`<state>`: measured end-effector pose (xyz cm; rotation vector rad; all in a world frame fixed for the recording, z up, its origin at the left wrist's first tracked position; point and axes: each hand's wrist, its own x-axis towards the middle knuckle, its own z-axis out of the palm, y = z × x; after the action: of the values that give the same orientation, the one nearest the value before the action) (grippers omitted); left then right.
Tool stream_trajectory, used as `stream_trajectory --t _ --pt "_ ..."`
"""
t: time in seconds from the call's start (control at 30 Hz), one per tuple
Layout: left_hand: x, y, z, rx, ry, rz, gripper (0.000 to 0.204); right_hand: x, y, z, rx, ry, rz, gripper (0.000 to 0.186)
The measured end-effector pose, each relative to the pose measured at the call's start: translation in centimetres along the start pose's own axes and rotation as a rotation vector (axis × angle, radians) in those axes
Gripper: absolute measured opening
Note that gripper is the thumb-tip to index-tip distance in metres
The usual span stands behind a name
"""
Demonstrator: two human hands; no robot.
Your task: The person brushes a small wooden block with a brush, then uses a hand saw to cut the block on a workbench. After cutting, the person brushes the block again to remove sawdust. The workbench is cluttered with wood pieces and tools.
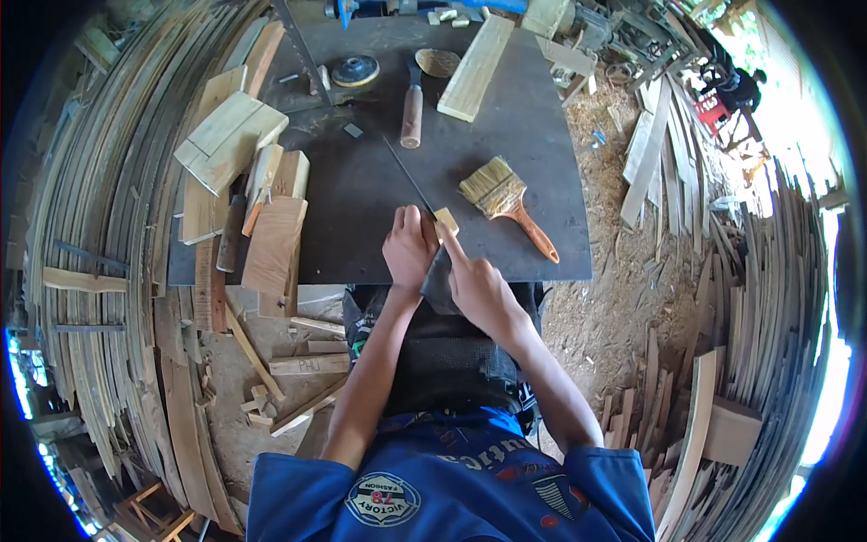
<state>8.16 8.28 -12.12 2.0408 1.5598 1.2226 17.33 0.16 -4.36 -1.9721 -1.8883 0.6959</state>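
Both hands meet at the near edge of the dark tabletop (pixel 361 208). My left hand (pixel 411 251) is closed, its fingers curled; what they hold is hidden. My right hand (pixel 480 282) is closed round a small pale wood block (pixel 447 219), its index finger stretched along it. A thin dark strip (pixel 408 174), like a narrow blade or file, runs from between the hands away over the table. Below the block hangs a grey flat piece (pixel 439 282), partly covered by my right hand; its kind is unclear. To the right lies a wide paintbrush (pixel 495 188) with a brown handle.
Farther back lie a wooden-handled tool (pixel 412 117), a round dark disc (pixel 355 70) and a pale board (pixel 479 68). Wood blocks (pixel 232 135) and another brown-handled tool (pixel 232 233) crowd the left side. Timber strips (pixel 108 226) stack along both sides; offcuts lie on the floor.
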Motion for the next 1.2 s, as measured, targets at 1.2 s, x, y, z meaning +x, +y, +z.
stream_trajectory --t 1.2 --pt "-1.6 -0.6 -0.6 -0.045 -0.057 0.132 0.016 -6.4 1.1 -0.3 0.148 0.120 -0.020 0.057"
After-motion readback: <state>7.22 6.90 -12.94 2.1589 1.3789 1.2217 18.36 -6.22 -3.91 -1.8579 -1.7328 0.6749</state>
